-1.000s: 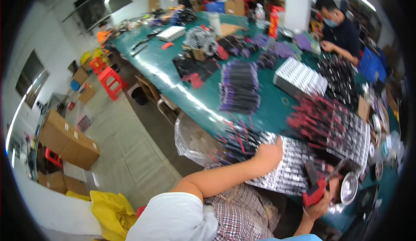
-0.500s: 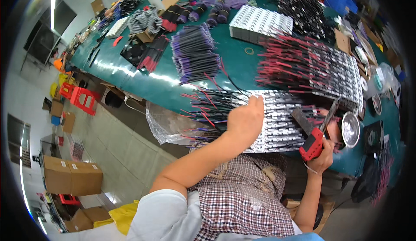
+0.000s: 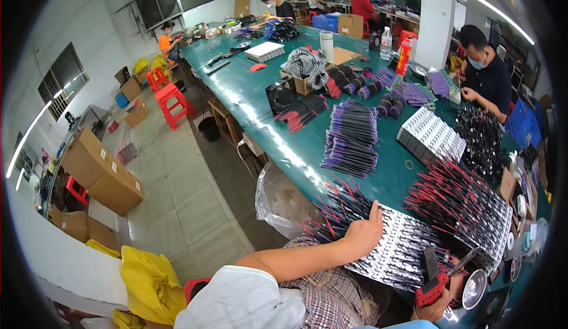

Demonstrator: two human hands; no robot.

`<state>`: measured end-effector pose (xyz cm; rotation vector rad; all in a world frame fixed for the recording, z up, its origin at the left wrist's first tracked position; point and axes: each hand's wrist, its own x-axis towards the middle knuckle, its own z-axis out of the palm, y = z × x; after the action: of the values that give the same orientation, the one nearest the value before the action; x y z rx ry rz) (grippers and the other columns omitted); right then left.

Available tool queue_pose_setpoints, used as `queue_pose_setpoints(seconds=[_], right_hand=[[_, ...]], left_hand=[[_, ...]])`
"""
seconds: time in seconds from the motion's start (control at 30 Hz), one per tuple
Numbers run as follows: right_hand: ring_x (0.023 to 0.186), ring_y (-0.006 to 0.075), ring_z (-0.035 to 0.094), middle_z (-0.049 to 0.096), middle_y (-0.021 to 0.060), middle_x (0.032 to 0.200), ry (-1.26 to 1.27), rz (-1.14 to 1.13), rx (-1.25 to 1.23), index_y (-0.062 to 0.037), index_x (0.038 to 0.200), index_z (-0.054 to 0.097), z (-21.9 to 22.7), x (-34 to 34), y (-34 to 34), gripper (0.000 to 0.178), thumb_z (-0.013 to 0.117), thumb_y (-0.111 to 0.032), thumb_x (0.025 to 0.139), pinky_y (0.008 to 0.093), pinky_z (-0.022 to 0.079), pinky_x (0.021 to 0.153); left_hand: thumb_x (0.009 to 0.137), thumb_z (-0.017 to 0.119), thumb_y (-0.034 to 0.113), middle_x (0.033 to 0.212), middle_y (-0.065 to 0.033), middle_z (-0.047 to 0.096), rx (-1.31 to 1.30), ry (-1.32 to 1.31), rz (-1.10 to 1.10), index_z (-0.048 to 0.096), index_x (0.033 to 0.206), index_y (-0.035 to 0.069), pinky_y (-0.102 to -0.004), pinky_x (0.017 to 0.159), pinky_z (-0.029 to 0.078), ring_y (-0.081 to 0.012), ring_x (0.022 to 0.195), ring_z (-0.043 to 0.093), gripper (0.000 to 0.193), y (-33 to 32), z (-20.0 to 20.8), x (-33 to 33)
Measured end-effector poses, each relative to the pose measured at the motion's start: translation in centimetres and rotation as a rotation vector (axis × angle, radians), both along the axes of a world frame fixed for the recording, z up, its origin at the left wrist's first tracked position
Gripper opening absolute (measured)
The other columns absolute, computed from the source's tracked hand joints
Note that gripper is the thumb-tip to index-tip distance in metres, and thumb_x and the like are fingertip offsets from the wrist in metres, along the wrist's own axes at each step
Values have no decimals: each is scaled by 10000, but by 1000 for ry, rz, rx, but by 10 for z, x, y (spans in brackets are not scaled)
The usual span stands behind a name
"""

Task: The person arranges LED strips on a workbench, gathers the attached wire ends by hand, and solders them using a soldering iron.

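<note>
A white panel [image 3: 402, 240] with rows of small shiny parts lies at the table's near edge, in front of my body. Black wires with red and purple ends [image 3: 343, 210] fan out past its left side. My left hand [image 3: 364, 234] rests on the panel's left part, fingers together at its far edge; whatever they pinch is hidden. At the panel's right end my right hand [image 3: 436, 306] is closed round a red-and-black gun-shaped tool [image 3: 432, 289], which has a dark block and a slim metal rod at its front.
Beyond lie a second wired panel [image 3: 494, 222], a stack of white panels [image 3: 435, 131] and purple-black wire bundles [image 3: 353, 131]. A metal bowl [image 3: 473, 289] stands beside the tool. A clear plastic bag [image 3: 275, 202] hangs at the table edge. A co-worker [image 3: 486, 71] sits across the green table.
The view has swung left and up, showing more of the room and other people. My left hand stays on the panel, and my right hand still grips the red tool.
</note>
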<state>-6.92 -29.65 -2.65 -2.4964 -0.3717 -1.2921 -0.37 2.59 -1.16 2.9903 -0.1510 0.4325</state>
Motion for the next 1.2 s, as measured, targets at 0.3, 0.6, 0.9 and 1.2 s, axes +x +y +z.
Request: queue_pose_setpoints(seconds=[0.3,0.6,0.9,1.2], right_hand=[[686,334,636,653,129,872,-83,-32,-44,-19,1094,619,4,4,6,577,775,-471,771,414,534,580],[848,421,617,602,217,953,35,-7,-38,39,1164,551,4,5,5,514,805,-142,756,456,525,724],[880,437,606,588,223,992,-32,160,-37,39,1154,542,29,18,2,488,786,-108,758,459,509,762],[958,463,595,585,246,1086,18,198,7,36,1160,517,32,11,19,502,787,-127,769,486,488,838]], left_hand=[[881,562,174,1248,-376,576,154,47,180,596,1194,-133,-351,442,540,-255,556,690,440,39,17,-10],[886,600,199,1124,-159,643,-88,-170,-265,635,1082,-13,-265,487,481,-153,589,622,291,-22,118,-51],[775,591,176,1054,-224,624,-388,-389,-669,579,1173,-159,-281,567,511,-204,690,610,520,-70,130,-93],[865,513,192,1347,-250,556,-54,-103,-263,575,1253,-82,-488,1139,324,-383,1309,487,479,-47,40,-9]])
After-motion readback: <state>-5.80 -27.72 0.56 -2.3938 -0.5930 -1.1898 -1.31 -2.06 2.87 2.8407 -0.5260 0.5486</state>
